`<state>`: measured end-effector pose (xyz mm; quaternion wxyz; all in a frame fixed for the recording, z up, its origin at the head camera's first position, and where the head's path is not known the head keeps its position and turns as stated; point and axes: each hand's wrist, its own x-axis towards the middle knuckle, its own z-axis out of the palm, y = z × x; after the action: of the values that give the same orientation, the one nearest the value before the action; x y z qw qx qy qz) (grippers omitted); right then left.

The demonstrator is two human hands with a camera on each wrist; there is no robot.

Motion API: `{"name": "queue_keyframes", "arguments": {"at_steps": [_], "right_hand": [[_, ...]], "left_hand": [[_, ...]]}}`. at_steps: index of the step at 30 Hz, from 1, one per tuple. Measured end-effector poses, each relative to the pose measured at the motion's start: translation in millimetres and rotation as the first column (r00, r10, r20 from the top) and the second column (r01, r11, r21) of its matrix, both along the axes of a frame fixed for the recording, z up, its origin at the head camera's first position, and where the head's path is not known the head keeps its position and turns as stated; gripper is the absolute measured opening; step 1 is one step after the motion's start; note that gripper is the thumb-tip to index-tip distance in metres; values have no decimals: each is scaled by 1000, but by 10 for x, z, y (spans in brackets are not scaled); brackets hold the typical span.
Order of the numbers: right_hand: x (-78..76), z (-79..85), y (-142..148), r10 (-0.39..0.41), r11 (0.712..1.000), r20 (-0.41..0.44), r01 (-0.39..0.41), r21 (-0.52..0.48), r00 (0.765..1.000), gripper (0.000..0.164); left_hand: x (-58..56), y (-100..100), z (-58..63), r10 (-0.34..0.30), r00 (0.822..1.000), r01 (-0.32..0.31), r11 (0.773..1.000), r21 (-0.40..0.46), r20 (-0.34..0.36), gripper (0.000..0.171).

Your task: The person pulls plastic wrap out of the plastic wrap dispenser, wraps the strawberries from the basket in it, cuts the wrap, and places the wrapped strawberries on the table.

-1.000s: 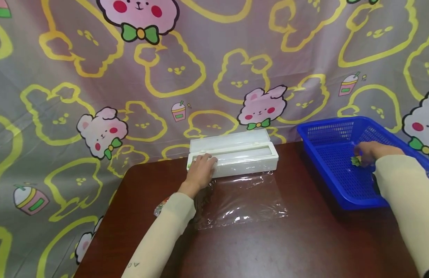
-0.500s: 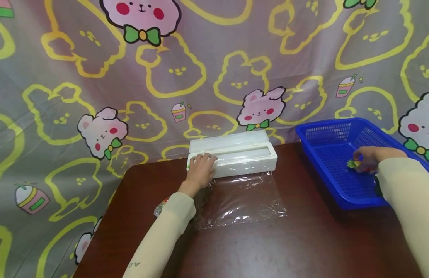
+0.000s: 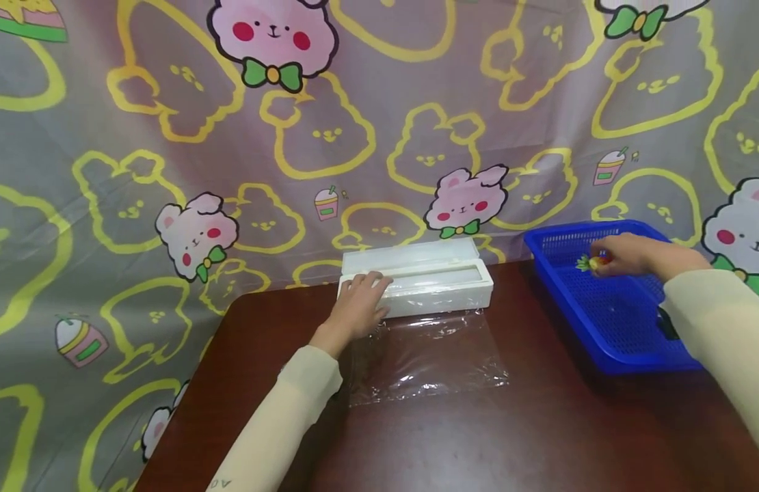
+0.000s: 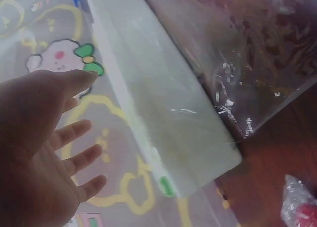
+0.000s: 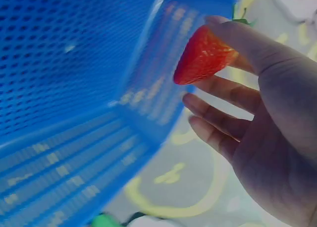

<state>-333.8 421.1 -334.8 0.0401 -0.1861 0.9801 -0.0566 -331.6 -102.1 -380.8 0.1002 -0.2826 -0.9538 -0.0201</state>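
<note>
In the head view my left hand (image 3: 357, 307) lies over the left end of a white cling film dispenser (image 3: 437, 298), its fingers loosely bent. The left wrist view shows those fingers relaxed and spread beside the dispenser (image 4: 163, 98). The dispenser's lid (image 3: 410, 254) stands raised, and a sheet of clear cling film (image 3: 429, 355) runs from its front onto the table. My right hand (image 3: 638, 256) is over the far part of a blue basket (image 3: 576, 324). Its thumb and fingers pinch a red strawberry (image 5: 205, 56) with green leaves.
A dark object (image 3: 667, 322) lies in the basket near the right sleeve. A red item in clear wrap (image 4: 302, 212) is on the brown table (image 3: 429, 444) by the dispenser's left end. A patterned curtain (image 3: 379, 137) hangs directly behind the table.
My right hand has lifted the strawberry from the middle of the basket toward its far left side. The left hand stays at the dispenser. The head view has tilted slightly.
</note>
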Motion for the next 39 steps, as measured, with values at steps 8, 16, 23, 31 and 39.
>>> {"name": "queue_keyframes", "arguments": {"at_steps": [8, 16, 23, 31, 39], "right_hand": [[181, 272, -793, 160, 980, -100, -170, -100, 982, 23], [425, 208, -1590, 312, 933, -186, -337, -124, 932, 26], [679, -11, -2128, 373, 909, -217, -402, -108, 902, 24], [832, -239, -2454, 410, 884, -246, -449, -128, 878, 31], [854, -333, -2550, 419, 880, -271, -461, -116, 867, 32]], "left_hand": [[270, 39, 158, -71, 997, 71, 997, -10, 9, 57], [533, 122, 176, -220, 973, 218, 975, 46, 62, 54], [746, 266, 172, -283, 958, 278, 956, 94, 45, 54], [821, 387, 129, -346, 938, 340, 930, 140, 15, 14], [823, 364, 86, -349, 937, 344, 929, 135, 13, 11]]}}
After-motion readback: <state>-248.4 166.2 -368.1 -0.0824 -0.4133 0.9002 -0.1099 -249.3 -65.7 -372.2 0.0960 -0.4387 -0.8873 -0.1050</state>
